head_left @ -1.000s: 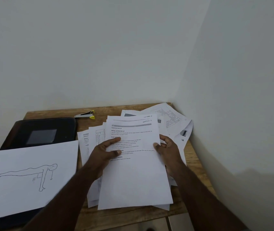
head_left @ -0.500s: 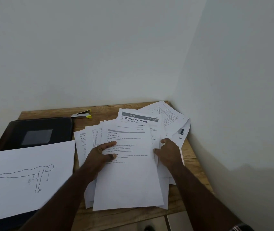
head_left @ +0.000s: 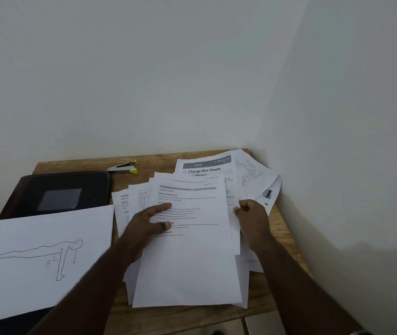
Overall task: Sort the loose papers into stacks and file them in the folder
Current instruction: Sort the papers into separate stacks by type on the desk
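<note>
At a wooden bench (head_left: 282, 240) in a corner, the left hand (head_left: 145, 224) grips the top sheet (head_left: 190, 250) of loose papers (head_left: 248, 175) while the right hand (head_left: 253, 217) pinches its right edge. A black folder (head_left: 59, 192) lies to the left, beneath a drawing (head_left: 35, 257).

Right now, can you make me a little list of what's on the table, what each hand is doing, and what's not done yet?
table: wooden table in a corner of white walls
top sheet: printed top sheet on a messy paper pile
left hand: left hand grips the top sheet's left edge
right hand: right hand pinches sheet edges on the right
drawing: push-up drawing, lying on the left
folder: black folder, closed, behind the drawing
small tool: yellow-tipped staple remover near the wall
not done yet: papers unsorted, none filed
</note>
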